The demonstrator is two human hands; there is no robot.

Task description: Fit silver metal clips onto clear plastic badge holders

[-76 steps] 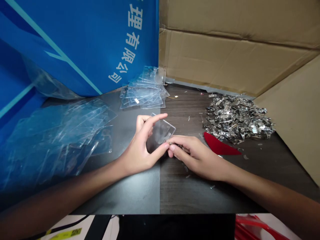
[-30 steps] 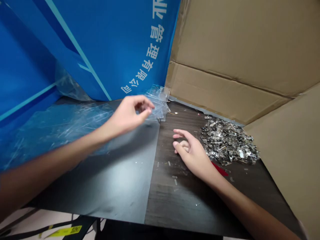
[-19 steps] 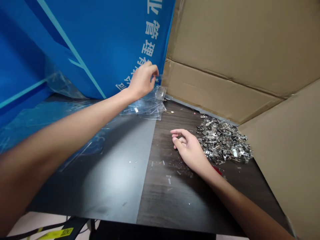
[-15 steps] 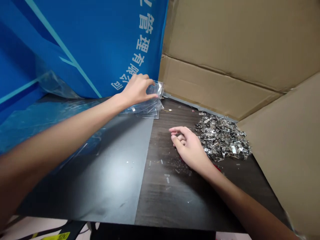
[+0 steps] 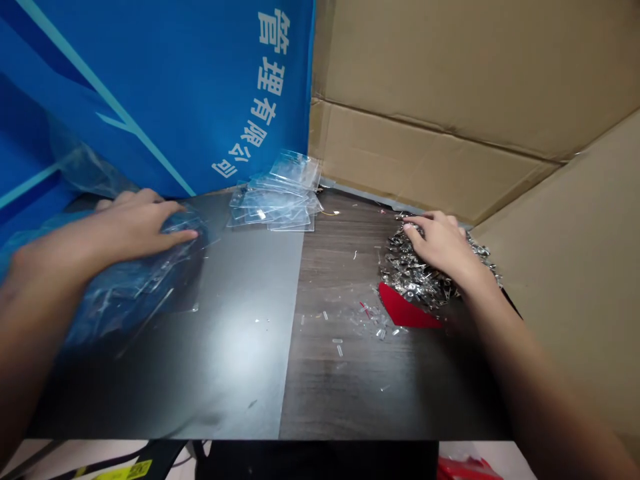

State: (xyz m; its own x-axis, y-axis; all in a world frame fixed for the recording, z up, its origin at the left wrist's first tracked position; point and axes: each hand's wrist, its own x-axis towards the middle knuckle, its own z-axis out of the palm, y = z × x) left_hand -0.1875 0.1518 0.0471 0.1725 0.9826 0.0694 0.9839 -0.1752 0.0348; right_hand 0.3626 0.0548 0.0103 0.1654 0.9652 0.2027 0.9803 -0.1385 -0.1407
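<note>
My left hand (image 5: pixel 133 223) rests over the loose clear plastic sleeves (image 5: pixel 110 293) at the left, thumb and index finger apart, holding nothing that I can see. On the right, my right hand (image 5: pixel 443 243) lies on the heap of metal clips (image 5: pixel 410 267). Its thumb and index finger are slightly apart at the heap's far-left side, and no clip shows between them; the other fingertips are partly hidden. Between the hands, at the back of the table, a fanned stack of clear plastic sleeves (image 5: pixel 285 193) lies against the blue backdrop.
A red triangular piece (image 5: pixel 405 310) lies in front of the clips. Small clear plastic bits (image 5: pixel 377 327) are scattered beside it on the dark wood table (image 5: pixel 340 400). A cardboard wall (image 5: pixel 430 160) stands behind and to the right, and a blue printed backdrop (image 5: pixel 165 80) at back left.
My left hand has left the stack at the back and moved left and down to the loose sleeves. My right hand has moved right and up onto the clips, uncovering the red piece.
</note>
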